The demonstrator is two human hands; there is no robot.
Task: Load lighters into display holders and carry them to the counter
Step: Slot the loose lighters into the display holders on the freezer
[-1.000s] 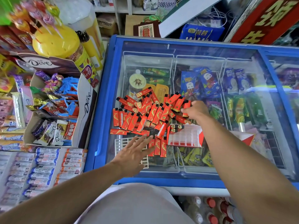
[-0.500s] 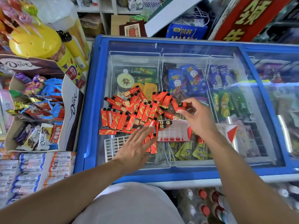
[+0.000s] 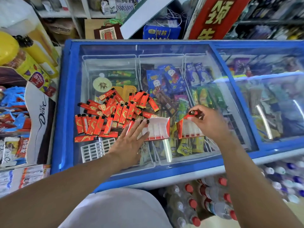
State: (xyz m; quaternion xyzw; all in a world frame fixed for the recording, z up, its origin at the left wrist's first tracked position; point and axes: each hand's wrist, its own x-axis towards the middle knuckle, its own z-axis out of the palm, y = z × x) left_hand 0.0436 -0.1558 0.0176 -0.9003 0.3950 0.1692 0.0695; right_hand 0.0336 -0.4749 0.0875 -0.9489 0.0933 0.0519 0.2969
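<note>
Barely begun: right hand (image 3: 208, 122) pinches one lighter (image 3: 193, 113) over an empty holder (image 3: 189, 130); left hand (image 3: 130, 141) flat, fingers straight, on the other holder (image 3: 158, 129); pile (image 3: 111, 116) waits

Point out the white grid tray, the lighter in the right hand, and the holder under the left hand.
white grid tray (image 3: 97, 149), head view, middle.
lighter (image 3: 192, 113), head view, black top.
holder (image 3: 158, 130), head view, white inside.

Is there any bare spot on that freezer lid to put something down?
Yes: the far strip of the glass lid beyond the lighter pile, and the right pane. It's crowded around the display holders, white grid tray and both hands.
</note>
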